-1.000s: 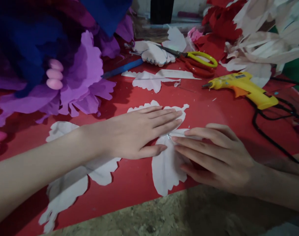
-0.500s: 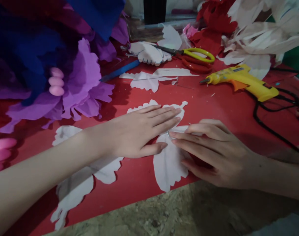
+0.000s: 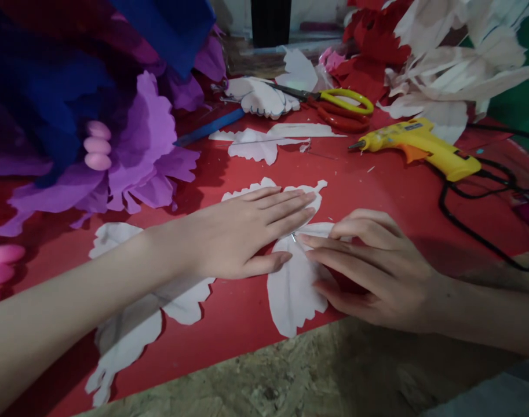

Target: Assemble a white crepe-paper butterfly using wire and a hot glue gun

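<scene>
My left hand (image 3: 242, 234) lies flat, fingers stretched out, pressing on a white paper petal (image 3: 264, 188) on the red sheet (image 3: 377, 191). My right hand (image 3: 368, 269) rests with fingers extended on a second white petal (image 3: 290, 295) that meets the first near my fingertips. A thin glue strand or wire shows at the joint between the two hands. More white petals (image 3: 129, 324) lie under and behind my left forearm.
A yellow glue gun (image 3: 420, 145) with a black cord (image 3: 477, 223) lies at the right. Scissors with yellow and red handles (image 3: 342, 107) and cut white petals (image 3: 255, 145) sit farther back. Large purple and blue paper flowers (image 3: 129, 139) fill the left; white and red paper flowers (image 3: 447, 63) the back right.
Both hands stay pressed on the petals; the right index finger has curled in slightly. The view has shifted a little.
</scene>
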`<state>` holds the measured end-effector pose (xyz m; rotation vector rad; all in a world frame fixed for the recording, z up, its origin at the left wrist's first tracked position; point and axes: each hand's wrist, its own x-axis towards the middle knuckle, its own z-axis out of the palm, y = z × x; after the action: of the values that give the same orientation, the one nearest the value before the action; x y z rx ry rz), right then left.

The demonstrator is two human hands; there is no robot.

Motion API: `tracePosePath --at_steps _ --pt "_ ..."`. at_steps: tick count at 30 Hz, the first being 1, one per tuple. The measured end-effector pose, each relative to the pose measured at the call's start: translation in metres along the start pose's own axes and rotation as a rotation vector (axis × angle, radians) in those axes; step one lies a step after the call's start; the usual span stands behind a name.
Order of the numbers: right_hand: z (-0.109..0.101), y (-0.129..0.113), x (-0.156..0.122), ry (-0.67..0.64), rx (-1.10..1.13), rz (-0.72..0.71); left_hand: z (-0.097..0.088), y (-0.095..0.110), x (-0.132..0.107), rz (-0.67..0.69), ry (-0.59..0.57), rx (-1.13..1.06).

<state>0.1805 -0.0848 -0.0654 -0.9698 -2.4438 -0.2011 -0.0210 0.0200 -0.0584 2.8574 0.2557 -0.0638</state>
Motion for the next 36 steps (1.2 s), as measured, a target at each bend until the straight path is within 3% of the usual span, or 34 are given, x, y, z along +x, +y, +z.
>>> tracePosePath --at_steps 12,19,22,25,27,30,33,36 --pt "-0.001 -0.002 0.004 -0.060 -0.046 -0.095 0.001 0.001 -0.001 0.002 0.004 0.003" --pt "0.001 -0.005 0.006 -0.070 -0.004 -0.072 0.001 0.001 -0.001 0.010 0.028 0.008" --pt "-0.008 0.001 0.009 -0.036 0.051 -0.042 0.000 0.001 -0.001 0.006 0.021 0.005" --pt "-0.027 0.025 0.013 0.010 -0.099 0.090 0.000 0.001 -0.002 0.020 0.011 0.005" --pt "-0.039 0.053 0.010 0.104 -0.367 0.294 0.000 0.001 -0.002 0.019 0.007 0.007" --pt "-0.045 0.103 -0.008 -0.108 -0.616 0.607 -0.001 0.002 -0.001 0.000 -0.004 0.003" --pt "-0.039 0.142 -0.033 -0.199 -0.639 0.693 -0.003 0.002 -0.001 -0.010 -0.007 -0.008" --pt "-0.031 0.163 -0.055 -0.271 -0.598 0.731 -0.004 0.003 -0.002 -0.011 0.000 -0.011"
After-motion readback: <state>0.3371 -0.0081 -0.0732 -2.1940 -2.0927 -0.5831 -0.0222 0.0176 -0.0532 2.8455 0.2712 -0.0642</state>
